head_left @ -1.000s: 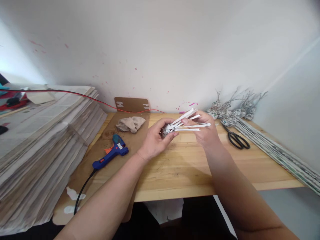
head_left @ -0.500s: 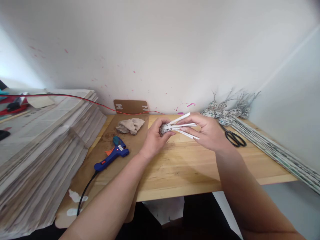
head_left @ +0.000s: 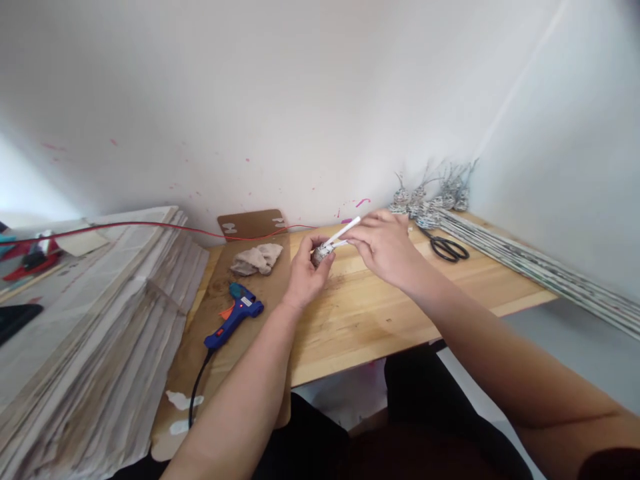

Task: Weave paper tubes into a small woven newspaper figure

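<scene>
My left hand (head_left: 309,270) is closed around a small rounded piece woven from printed paper (head_left: 320,254), mostly hidden by the fingers. White paper sticks (head_left: 343,231) fan out from its top toward the right. With fingers bent together, my right hand (head_left: 383,241) grips the lower sticks near their outer ends, while one stick stands out above the fingertips. Both hands are just above the wooden table (head_left: 345,320).
On the left, a blue glue gun (head_left: 234,317) lies on brown cardboard (head_left: 240,380) below a crumpled cloth (head_left: 257,259). A tall newspaper stack (head_left: 125,333) stands beyond it. Black scissors (head_left: 449,249), long paper sticks (head_left: 505,253) and several woven pieces (head_left: 417,200) lie right.
My right hand has moved in closer to the woven piece, its fingers now bunched over the sticks. The view has turned slightly right. My left hand keeps its hold.
</scene>
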The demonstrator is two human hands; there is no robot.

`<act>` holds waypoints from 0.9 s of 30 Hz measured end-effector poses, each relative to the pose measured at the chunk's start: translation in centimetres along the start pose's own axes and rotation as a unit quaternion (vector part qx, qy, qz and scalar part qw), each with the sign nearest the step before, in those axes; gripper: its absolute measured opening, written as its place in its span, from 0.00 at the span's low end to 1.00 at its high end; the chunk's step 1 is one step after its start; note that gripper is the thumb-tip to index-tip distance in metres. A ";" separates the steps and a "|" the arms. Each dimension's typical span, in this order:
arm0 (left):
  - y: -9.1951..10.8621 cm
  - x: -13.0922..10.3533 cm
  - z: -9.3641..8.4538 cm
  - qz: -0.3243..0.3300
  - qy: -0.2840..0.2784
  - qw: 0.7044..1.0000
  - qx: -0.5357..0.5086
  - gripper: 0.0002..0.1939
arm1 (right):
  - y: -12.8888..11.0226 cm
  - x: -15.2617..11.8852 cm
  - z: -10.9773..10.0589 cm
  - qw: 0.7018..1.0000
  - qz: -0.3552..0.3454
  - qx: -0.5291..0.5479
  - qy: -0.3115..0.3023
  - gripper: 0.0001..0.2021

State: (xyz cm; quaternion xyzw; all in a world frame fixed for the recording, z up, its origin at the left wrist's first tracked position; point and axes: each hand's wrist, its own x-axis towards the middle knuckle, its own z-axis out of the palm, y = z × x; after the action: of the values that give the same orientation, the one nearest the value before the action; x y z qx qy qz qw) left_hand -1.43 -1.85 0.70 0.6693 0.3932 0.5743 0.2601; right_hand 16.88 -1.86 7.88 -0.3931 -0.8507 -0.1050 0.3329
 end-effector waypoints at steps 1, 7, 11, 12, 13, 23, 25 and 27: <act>0.0 0.0 0.0 0.000 -0.004 1.000 -0.002 0.15 | 0.1 0.1 0.1 1.000 -0.009 -0.021 0.007 0.11; 0.2 0.1 0.2 -0.011 0.004 1.000 0.022 0.15 | 0.0 0.8 -0.2 0.981 -0.068 -0.176 0.039 0.10; 0.4 0.2 0.0 -0.005 0.018 0.999 0.047 0.15 | -0.3 1.0 -0.5 0.971 -0.142 -0.193 0.002 0.13; 0.4 0.2 -0.1 -0.001 0.018 0.998 0.053 0.16 | -0.3 0.9 -0.6 0.971 -0.160 -0.180 -0.008 0.14; 0.4 0.3 -0.2 0.002 0.013 0.998 0.058 0.16 | -0.2 0.9 -0.7 0.970 -0.174 -0.167 -0.015 0.15; 1.1 0.5 -1.4 -0.008 -0.048 0.990 0.132 0.18 | 0.4 1.0 0.5 0.975 -0.223 -0.020 -0.014 0.15; 1.2 0.5 -1.5 -0.008 -0.041 0.989 0.145 0.18 | 0.5 1.1 1.0 0.974 -0.224 -0.009 0.000 0.14; 1.2 0.5 -1.6 -0.009 -0.037 0.989 0.146 0.18 | 0.5 1.0 1.5 0.976 -0.215 0.002 0.030 0.14</act>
State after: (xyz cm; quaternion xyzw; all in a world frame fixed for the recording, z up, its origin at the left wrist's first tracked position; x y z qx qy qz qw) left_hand -2.72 -2.28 2.32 0.7174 0.4684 0.4836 0.1792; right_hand 16.08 -0.25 7.36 -0.1970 -0.9050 -0.1842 0.3289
